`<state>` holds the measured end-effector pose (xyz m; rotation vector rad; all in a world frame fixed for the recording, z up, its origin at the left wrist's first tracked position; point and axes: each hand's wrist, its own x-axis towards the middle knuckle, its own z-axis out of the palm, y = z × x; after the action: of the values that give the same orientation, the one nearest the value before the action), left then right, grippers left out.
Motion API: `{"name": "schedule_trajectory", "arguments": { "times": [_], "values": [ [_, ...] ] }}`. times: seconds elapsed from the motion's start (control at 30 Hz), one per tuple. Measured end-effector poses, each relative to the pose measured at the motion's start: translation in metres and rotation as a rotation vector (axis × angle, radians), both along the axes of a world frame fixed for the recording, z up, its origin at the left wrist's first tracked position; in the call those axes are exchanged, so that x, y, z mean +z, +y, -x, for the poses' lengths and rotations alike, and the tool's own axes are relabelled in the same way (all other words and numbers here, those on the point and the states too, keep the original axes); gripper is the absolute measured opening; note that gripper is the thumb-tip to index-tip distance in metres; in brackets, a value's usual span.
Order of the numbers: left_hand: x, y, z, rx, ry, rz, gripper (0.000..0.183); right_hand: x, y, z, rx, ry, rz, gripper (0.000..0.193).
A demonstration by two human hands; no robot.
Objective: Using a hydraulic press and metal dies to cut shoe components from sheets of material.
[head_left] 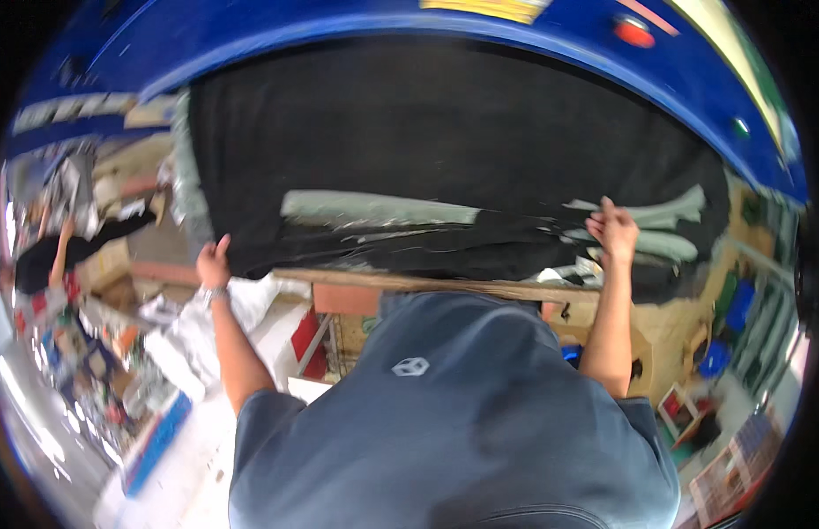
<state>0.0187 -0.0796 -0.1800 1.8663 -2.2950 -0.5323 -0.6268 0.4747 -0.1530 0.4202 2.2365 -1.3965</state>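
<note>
A wide sheet of black cloth (445,115) spreads over the work surface in front of me. At its near left corner my left hand (214,264) is closed on the cloth's edge, thumb uppermost. My right hand (614,234) is over the right part of the sheet with its fingers drawn together; what they pinch, if anything, I cannot make out. Beside those fingers lie grey-green strips (670,212) of cloth. A longer grey-green strip (374,209), with pale frayed bits along it, lies across the middle left of the sheet.
A blue machine frame (339,42) with a red button (634,33) arches along the far side. The wooden table edge (427,284) runs close to my body. White material (251,304) is heaped at left, where another person's arm (61,251) reaches over dark cloth. Blue items (714,360) sit at right.
</note>
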Motion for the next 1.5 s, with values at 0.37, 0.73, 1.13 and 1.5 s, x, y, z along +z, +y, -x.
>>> {"name": "schedule_trajectory", "arguments": {
  "times": [0.37,0.73,1.13,1.5],
  "values": [
    [0.022,0.067,0.066,-0.138,-0.071,0.193,0.043,0.014,0.268,0.129,-0.080,0.623,-0.755,0.031],
    [0.050,0.334,0.325,-0.566,0.164,0.035,0.036,-0.013,0.430,0.248,0.020,0.402,-0.843,0.059],
    [0.055,0.391,0.357,-0.684,-0.010,-0.189,0.021,0.003,0.603,0.106,0.081,-0.148,-0.175,0.035],
    [0.097,0.401,0.273,-0.436,-0.071,-0.702,0.020,0.001,0.564,0.263,0.205,0.448,-0.607,0.042]
  ]
}}
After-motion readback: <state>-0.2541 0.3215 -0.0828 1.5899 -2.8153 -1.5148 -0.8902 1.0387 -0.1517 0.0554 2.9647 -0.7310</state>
